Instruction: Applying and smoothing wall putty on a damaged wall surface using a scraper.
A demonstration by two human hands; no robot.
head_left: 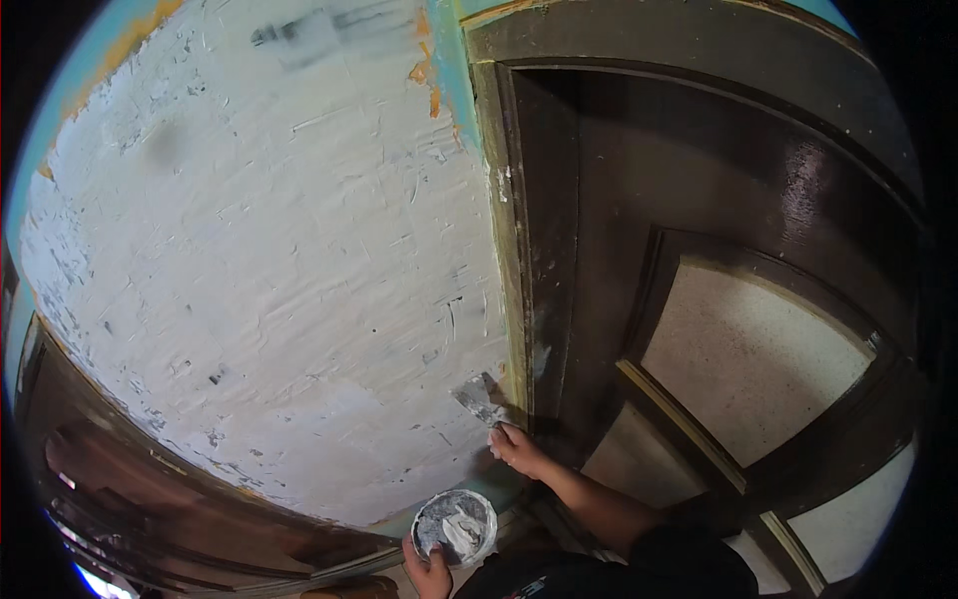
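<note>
My right hand (515, 450) is closed round the handle of a putty knife (479, 398). Its broad blade, smeared with white, lies against or very close to the lower right part of the wall, beside the door frame. At the bottom of the view my left hand (429, 573) grips the rim of a round tub (489, 504), thumb on the inner side. White putty (462, 533) sits in a lump inside it, and the tub's inner walls are smeared. The wall (299, 240) is coated in rough white filler with ridges, pits and some grey patches.
On the right stands a dark brown door (639, 170) with pale panels (753, 349), set in a worn frame (507, 250). Turquoise paint with orange flakes borders the filled area. Dark brown woodwork (130, 439) curves along the lower left.
</note>
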